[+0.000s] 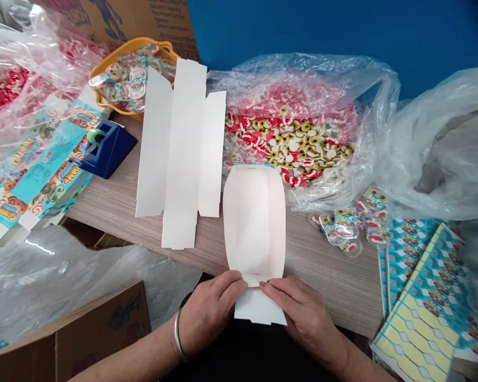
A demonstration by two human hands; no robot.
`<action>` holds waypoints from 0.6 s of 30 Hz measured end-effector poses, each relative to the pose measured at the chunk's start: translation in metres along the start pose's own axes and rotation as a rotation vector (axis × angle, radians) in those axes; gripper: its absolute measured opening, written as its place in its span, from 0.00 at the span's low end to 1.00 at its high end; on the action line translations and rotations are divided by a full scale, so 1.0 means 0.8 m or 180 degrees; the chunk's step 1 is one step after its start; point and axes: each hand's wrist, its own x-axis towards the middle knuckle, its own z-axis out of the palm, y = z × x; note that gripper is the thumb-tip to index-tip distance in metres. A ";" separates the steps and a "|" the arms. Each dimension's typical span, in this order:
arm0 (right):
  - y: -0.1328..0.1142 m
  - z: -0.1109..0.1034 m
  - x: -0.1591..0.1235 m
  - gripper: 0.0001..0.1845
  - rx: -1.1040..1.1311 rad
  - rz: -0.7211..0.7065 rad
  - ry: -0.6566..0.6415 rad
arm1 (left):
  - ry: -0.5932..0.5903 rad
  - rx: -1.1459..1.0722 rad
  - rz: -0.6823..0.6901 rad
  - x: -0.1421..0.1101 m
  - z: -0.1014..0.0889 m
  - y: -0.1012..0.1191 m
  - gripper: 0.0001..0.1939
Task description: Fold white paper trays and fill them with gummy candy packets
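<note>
A white cardboard box (249, 223), its open inside facing up, stands at the table's front edge. Its near end is pinched by my left hand (213, 302) on the left corner and by my right hand (302, 307) on the right corner. Between my fingertips runs a fold, and a white flap hangs below it toward my lap. Both thumbs and fingers are closed on the card. Left of the box lies an unfolded white carton blank (183, 159), plain side up.
A clear bag of gummy candies (298, 143) lies behind the box. An orange basket (99, 69) holds small packs. A blue tape dispenser (109, 151) stands near printed cartons (50, 159). Candy packs (346, 228) and label sheets (422, 313) lie right. A cardboard box (99, 329) stands below left.
</note>
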 end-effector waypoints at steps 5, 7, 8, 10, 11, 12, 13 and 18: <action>0.001 -0.002 0.007 0.26 0.0482 0.0418 -0.0335 | 0.0328 -0.0127 -0.0114 0.018 -0.007 0.002 0.11; 0.001 -0.002 0.008 0.27 0.0681 0.0548 -0.0444 | 0.0312 -0.0233 -0.0161 0.019 -0.008 0.001 0.12; 0.001 -0.003 0.009 0.27 0.0739 0.0584 -0.0489 | 0.0294 -0.0293 -0.0176 0.018 -0.007 0.000 0.13; 0.000 -0.004 0.009 0.24 0.0782 0.0624 -0.0567 | 0.0245 -0.0390 -0.0180 0.016 -0.004 -0.001 0.14; -0.001 -0.004 0.010 0.23 0.0784 0.0641 -0.0603 | 0.0215 -0.0432 -0.0178 0.015 -0.003 -0.001 0.14; -0.001 -0.005 0.010 0.23 0.0780 0.0655 -0.0632 | 0.0195 -0.0469 -0.0167 0.014 -0.002 -0.002 0.14; -0.001 -0.006 0.010 0.23 0.0779 0.0662 -0.0652 | 0.0175 -0.0500 -0.0156 0.014 -0.002 -0.002 0.15; 0.000 -0.007 0.010 0.21 0.0956 0.0710 -0.0736 | 0.0161 -0.0471 -0.0117 0.016 -0.003 -0.003 0.11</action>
